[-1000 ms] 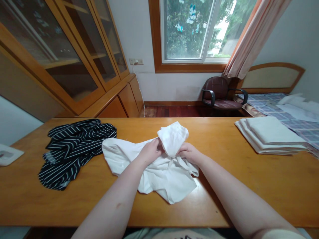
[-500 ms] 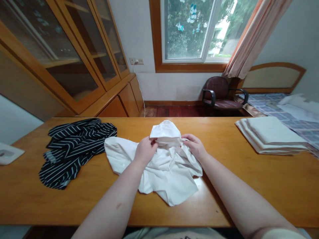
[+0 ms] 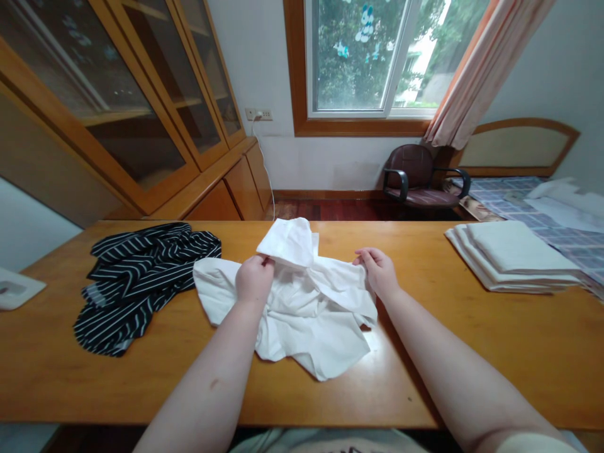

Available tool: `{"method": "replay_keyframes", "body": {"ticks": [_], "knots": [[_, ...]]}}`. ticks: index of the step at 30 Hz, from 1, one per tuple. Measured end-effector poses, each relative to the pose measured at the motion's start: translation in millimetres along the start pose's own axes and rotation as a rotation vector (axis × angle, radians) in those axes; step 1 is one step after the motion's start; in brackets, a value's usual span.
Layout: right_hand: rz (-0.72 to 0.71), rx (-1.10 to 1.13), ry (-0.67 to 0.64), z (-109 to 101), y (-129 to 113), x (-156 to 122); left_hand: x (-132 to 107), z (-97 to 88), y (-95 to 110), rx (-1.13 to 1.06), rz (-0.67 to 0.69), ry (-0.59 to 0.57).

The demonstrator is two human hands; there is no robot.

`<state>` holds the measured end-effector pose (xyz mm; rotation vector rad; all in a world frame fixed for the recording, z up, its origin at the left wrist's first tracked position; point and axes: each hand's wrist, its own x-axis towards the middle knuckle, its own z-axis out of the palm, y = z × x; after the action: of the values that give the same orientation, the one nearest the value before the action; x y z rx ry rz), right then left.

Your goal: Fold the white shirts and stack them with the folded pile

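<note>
A crumpled white garment (image 3: 306, 314) lies in the middle of the wooden table (image 3: 472, 352). My left hand (image 3: 253, 280) is closed on a fold of its upper edge and lifts a flap of cloth. Further right, my right hand (image 3: 379, 272) pinches the same upper edge. Both hands hold the cloth a little above the table, spread apart. The lower part of the garment rests bunched on the table between my forearms.
A black garment with white stripes (image 3: 141, 277) lies heaped at the left. A stack of folded white cloths (image 3: 512, 257) sits at the right. A white object (image 3: 16, 288) pokes in at the left edge. Beyond the table are a chair (image 3: 419, 176), cabinets and a bed.
My hands have moved apart, left hand leftward and right hand rightward, stretching the garment's upper edge between them. The raised flap has shifted to the left.
</note>
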<state>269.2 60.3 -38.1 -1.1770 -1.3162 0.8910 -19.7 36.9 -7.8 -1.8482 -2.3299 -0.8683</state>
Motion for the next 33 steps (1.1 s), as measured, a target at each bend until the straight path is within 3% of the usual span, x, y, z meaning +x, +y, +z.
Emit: {"method": "replay_keyframes", "body": {"ticks": [7, 9, 12, 17, 20, 24, 27, 30, 33], "knots": [[-0.19, -0.601, -0.308, -7, -7, 6, 3, -4.9, -6, -0.06, -0.062, 0.064], [-0.229, -0.645, -0.27, -6, -7, 6, 4, -5.3, -7, -0.09, -0.064, 0.075], [-0.226, -0.535, -0.123, -9, -1, 9, 8, -7.1, -14, -0.154, -0.08, 0.116], [0.025, -0.262, 0.131, -28, 7, 18, 21, -10.8, -31, -0.246, -0.154, 0.228], [0.065, -0.177, 0.095, -31, 8, 20, 20, -4.1, -27, -0.277, 0.034, 0.103], [0.059, -0.13, 0.049, -22, 9, 18, 11, 14.7, -10, -0.242, 0.39, -0.258], [0.099, -0.075, 0.109, -19, 11, 18, 7, 24.3, -1, -0.24, 0.465, -0.481], [0.147, -0.006, 0.19, -26, 16, 24, 8, 25.1, 0, -0.24, 0.392, -0.503], [0.139, 0.018, 0.316, -42, 24, 32, 13, 20.2, -6, -0.222, 0.31, -0.382]]}}
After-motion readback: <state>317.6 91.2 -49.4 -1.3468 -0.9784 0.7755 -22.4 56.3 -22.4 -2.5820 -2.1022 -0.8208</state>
